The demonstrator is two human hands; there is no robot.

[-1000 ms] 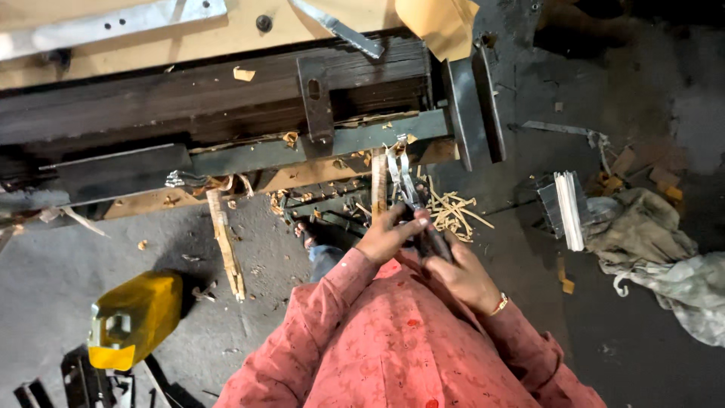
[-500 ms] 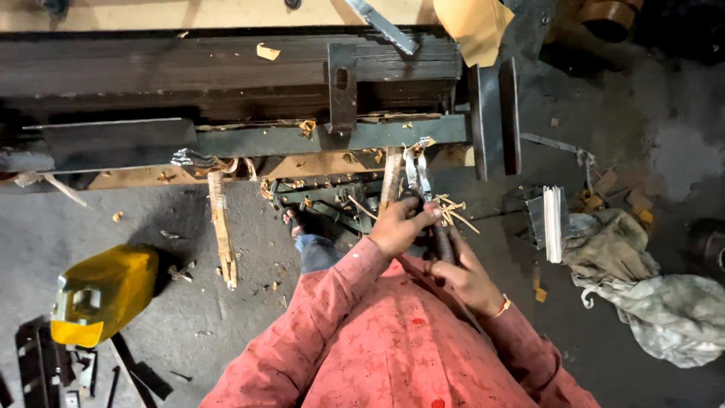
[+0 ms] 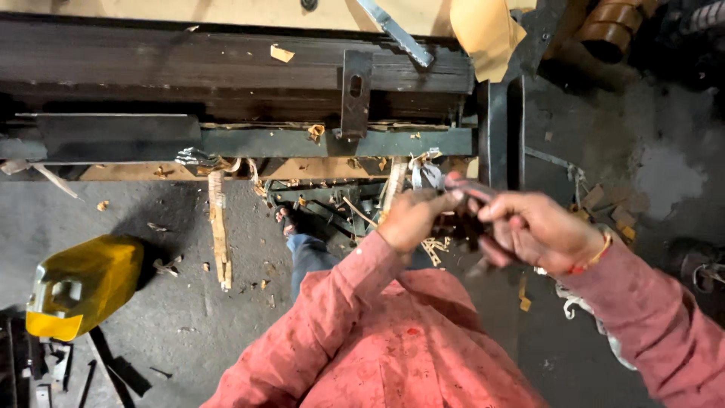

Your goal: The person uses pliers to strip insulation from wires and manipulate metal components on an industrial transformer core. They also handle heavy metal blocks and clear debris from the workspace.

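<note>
My left hand (image 3: 411, 217) is closed in a fist around the near end of a dark metal scissor-like tool (image 3: 458, 190). Its silvery tips (image 3: 427, 174) point toward the machine. My right hand (image 3: 538, 230) grips the tool's dark handles from the right, fingers curled, with a red thread band on the wrist. Both hands are held up in front of my chest, above the floor. My pink sleeves cover both forearms. Motion blur hides the exact shape of the tool.
A long dark machine bench (image 3: 226, 68) with a green metal bar (image 3: 302, 142) spans the top. A yellow jerrycan (image 3: 83, 287) lies at the left and a splintered wood strip (image 3: 219, 234) beside it. My sandalled foot (image 3: 289, 221) stands among wood shavings (image 3: 434, 248). Black tools (image 3: 45, 370) sit bottom left.
Both hands have come up and toward the camera with the tool. My right hand has swung out to the right. The view has shifted right along the bench.
</note>
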